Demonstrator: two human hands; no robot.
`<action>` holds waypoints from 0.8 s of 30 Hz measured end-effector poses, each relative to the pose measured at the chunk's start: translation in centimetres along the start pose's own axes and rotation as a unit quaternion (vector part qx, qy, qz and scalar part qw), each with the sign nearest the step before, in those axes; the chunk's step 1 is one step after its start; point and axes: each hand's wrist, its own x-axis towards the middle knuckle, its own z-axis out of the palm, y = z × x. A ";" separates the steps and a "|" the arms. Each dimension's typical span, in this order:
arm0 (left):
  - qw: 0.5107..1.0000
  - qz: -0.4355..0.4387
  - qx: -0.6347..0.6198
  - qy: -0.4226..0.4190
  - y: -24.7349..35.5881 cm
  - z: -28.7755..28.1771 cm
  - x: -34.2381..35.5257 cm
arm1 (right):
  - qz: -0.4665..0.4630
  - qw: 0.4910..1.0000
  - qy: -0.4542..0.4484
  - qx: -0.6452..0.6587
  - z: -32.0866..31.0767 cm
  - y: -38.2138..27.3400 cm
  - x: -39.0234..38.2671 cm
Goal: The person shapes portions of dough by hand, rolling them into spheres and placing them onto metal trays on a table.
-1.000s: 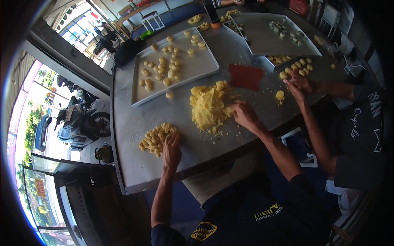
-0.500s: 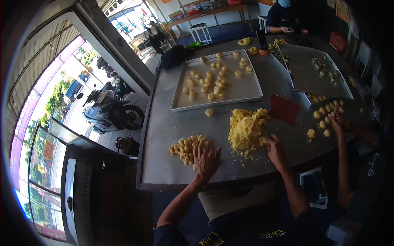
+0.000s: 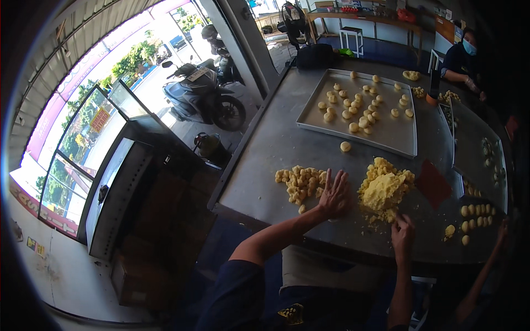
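My left hand [image 3: 333, 194] lies with fingers spread on the steel table [image 3: 259, 165], at the right side of a pile of small beige dough pieces [image 3: 298, 182]. My right hand [image 3: 402, 231] has curled fingers at the near edge of a crumbly yellow dough mound [image 3: 383, 187]; what they hold is hidden. Beyond both piles a shallow metal tray [image 3: 328, 129] bears several scattered dough balls, and a lone ball [image 3: 345, 147] sits just in front of it. A red flat piece [image 3: 433, 182] lies right of the mound.
At the right are more trays [image 3: 477, 143], rows of dough balls [image 3: 472, 211] and a co-worker's hand [image 3: 501, 231]. Another person [image 3: 458, 66] is at the far end. Left of the table stand a glass cabinet [image 3: 94, 176], a pot-like object [image 3: 210, 146] and a scooter [image 3: 199, 99].
The view has swung left, shifting the table rightward. My left hand has slid right from the small pieces and spread flatter. My right hand has moved from the mound's right side to its near edge.
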 end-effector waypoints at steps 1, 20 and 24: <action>0.999 -0.033 0.001 -0.004 0.0 -0.3 0.7 | -0.016 0.999 -0.022 -0.037 -1.0 -0.4 0.6; 0.969 -0.226 0.023 -0.101 6.3 -5.6 -5.4 | -0.114 0.990 -0.050 -0.063 -2.8 -1.9 -5.3; 0.945 -0.319 -0.056 -0.054 6.4 -4.4 -5.3 | -0.044 0.997 -0.049 0.029 -4.6 -1.6 -3.3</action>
